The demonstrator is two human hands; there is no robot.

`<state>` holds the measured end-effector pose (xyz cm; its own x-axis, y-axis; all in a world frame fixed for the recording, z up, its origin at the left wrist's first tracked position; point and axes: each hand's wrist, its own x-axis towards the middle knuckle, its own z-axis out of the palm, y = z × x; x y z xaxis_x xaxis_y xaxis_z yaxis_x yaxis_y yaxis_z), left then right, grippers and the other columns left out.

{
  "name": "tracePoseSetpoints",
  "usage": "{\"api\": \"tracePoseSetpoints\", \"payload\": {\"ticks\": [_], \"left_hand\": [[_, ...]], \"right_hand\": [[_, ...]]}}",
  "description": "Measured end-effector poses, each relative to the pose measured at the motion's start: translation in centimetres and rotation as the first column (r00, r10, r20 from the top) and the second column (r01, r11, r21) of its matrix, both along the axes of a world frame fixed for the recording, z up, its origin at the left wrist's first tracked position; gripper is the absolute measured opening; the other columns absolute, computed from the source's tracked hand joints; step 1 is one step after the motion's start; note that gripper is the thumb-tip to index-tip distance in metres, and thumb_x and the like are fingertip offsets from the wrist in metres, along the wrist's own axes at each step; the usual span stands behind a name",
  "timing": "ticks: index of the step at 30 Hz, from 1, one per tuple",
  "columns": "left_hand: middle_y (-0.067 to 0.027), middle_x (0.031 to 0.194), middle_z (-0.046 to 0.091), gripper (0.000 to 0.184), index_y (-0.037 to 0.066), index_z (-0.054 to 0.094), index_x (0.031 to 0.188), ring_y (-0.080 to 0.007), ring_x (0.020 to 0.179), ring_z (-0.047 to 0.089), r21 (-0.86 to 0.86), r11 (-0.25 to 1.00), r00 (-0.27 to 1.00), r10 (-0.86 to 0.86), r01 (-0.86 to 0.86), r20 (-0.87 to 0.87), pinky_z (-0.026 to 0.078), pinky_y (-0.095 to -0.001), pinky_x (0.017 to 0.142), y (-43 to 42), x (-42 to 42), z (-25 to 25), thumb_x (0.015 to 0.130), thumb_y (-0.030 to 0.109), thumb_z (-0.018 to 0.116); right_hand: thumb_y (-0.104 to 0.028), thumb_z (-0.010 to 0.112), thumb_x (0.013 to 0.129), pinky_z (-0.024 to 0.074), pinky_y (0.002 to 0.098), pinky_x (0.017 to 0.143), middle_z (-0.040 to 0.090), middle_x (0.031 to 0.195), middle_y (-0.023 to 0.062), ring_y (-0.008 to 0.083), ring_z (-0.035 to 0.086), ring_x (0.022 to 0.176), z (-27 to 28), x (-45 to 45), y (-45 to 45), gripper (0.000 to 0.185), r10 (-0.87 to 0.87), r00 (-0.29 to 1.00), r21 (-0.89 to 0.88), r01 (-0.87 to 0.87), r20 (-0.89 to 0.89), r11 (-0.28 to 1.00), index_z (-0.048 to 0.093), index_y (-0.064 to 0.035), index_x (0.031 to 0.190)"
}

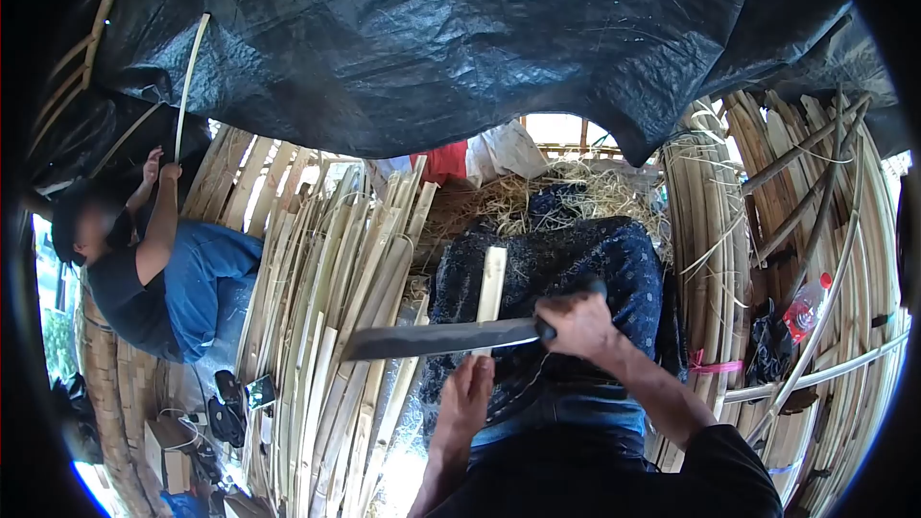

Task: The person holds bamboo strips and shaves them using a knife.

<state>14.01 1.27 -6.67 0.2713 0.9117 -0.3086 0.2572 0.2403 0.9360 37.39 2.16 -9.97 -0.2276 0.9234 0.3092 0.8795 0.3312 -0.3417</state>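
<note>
My right hand is closed round the dark handle of a machete. Its long blade points left and lies across a pale bamboo strip; whether it touches or cuts in cannot be made out. Just below the blade, my left hand is closed on the strip's near end. The strip's far part extends over a dark patterned cloth spread over my lap.
Many split bamboo strips lie to the left, and a tall bundle stands at right. Dried shavings are heaped ahead. A co-worker at left holds up a long thin strip. Black tarp hangs overhead.
</note>
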Motion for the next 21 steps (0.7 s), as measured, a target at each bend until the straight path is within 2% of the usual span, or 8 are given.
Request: {"api": "tracePoseSetpoints", "payload": {"ticks": [2, 3, 5, 9, 12, 18, 19, 21], "left_hand": [[-0.0003, 0.062, 0.045, 0.031, 0.002, 0.053, 0.087, -0.0081, 0.054, 0.040, -0.026, 1.000, 1.000, -0.004, 0.004, -0.026, 0.033, -0.0288, 0.051, -0.5, 0.5, 1.3, 0.108, 0.024, 0.045], [-0.0003, 0.062, 0.045, 0.031, 0.002, 0.053, 0.087, -0.0081, 0.054, 0.040, -0.028, 1.000, 1.000, -0.004, 0.003, -0.028, 0.033, -0.0288, 0.051, -0.8, 0.3, 1.3, 0.108, 0.024, 0.045], [0.0000, 0.062, 0.045, 0.031, 0.003, 0.054, 0.086, -0.0073, 0.054, 0.041, -0.022, 0.999, 0.999, 0.033, -0.033, 0.000, 0.033, -0.0282, 0.050, -0.7, 0.3, 1.0, 0.108, 0.024, 0.047], [0.0018, 0.061, 0.043, 0.034, 0.003, 0.052, 0.082, -0.0066, 0.053, 0.040, -0.091, 0.996, 1.000, 0.013, -0.012, 0.001, 0.031, -0.0284, 0.050, -0.1, 0.2, 0.6, 0.108, 0.025, 0.047], [0.0048, 0.065, 0.042, 0.033, 0.006, 0.051, 0.083, -0.0035, 0.056, 0.039, -0.049, 0.999, 0.999, 0.010, -0.008, 0.041, 0.031, -0.0216, 0.050, 0.1, -0.1, -0.6, 0.108, 0.027, 0.049], [0.0044, 0.067, 0.044, 0.033, 0.006, 0.052, 0.085, -0.0032, 0.056, 0.039, -0.039, 0.999, 1.000, -0.009, 0.010, 0.010, 0.031, -0.0225, 0.051, 0.3, -0.1, 0.5, 0.108, 0.029, 0.048], [0.0044, 0.067, 0.044, 0.033, 0.006, 0.052, 0.085, -0.0032, 0.056, 0.039, -0.035, 0.999, 1.000, -0.011, 0.012, 0.007, 0.031, -0.0225, 0.051, 0.0, 0.2, 0.6, 0.108, 0.029, 0.048], [0.0003, 0.064, 0.048, 0.034, 0.001, 0.055, 0.085, -0.0079, 0.057, 0.045, 0.041, 0.998, 0.993, -0.050, 0.055, -0.108, 0.034, -0.0277, 0.052, -1.0, 0.5, 0.9, 0.108, 0.024, 0.046]], "right_hand": [[-0.021, 0.073, 0.067, 0.0545, 0.0407, 0.062, 0.067, 0.071, 0.0050, 0.0259, 0.069, 0.064, 0.2, 1.2, 1.2, 0.027, 0.003, 1.000, 0.031, -0.002, -0.028, 1.000, 0.060, -0.0095, 0.089], [-0.020, 0.073, 0.068, 0.0536, 0.0409, 0.061, 0.067, 0.071, 0.0062, 0.0267, 0.069, 0.064, 0.2, 1.3, 1.4, 0.025, -0.081, 0.994, -0.053, 0.077, -0.080, 0.996, 0.061, -0.0087, 0.086], [-0.020, 0.074, 0.068, 0.0528, 0.0425, 0.059, 0.069, 0.073, 0.0076, 0.0283, 0.070, 0.066, 0.5, 2.5, 2.7, 0.022, -0.254, 0.965, 0.016, 0.256, -0.067, 0.967, 0.063, -0.0094, 0.084], [-0.022, 0.072, 0.071, 0.0523, 0.0431, 0.057, 0.071, 0.074, 0.0098, 0.0288, 0.070, 0.065, -0.2, 1.8, 2.0, 0.019, -0.266, 0.963, -0.038, 0.265, -0.034, 0.964, 0.065, -0.0114, 0.086], [-0.022, 0.071, 0.072, 0.0531, 0.0422, 0.057, 0.069, 0.070, 0.0089, 0.0277, 0.070, 0.063, 0.1, 0.7, 0.4, 0.020, -0.217, 0.976, -0.080, 0.215, -0.016, 0.973, 0.064, -0.0120, 0.088], [-0.020, 0.072, 0.068, 0.0541, 0.0420, 0.059, 0.069, 0.074, 0.0041, 0.0267, 0.070, 0.065, 0.0, 0.3, 0.4, 0.021, -0.070, 0.997, 0.013, 0.070, -0.018, 0.997, 0.059, -0.0128, 0.082], [-0.021, 0.072, 0.067, 0.0545, 0.0420, 0.060, 0.069, 0.072, 0.0056, 0.0280, 0.070, 0.064, 1.1, 1.5, 1.2, 0.021, -0.117, 0.991, 0.041, 0.115, 0.060, 0.993, 0.059, -0.0121, 0.081], [-0.024, 0.073, 0.068, 0.0546, 0.0427, 0.060, 0.069, 0.070, 0.0082, 0.0286, 0.070, 0.063, -0.2, 3.4, 3.6, 0.022, -0.277, 0.960, 0.029, 0.278, -0.034, 0.960, 0.063, -0.0123, 0.084]]}}
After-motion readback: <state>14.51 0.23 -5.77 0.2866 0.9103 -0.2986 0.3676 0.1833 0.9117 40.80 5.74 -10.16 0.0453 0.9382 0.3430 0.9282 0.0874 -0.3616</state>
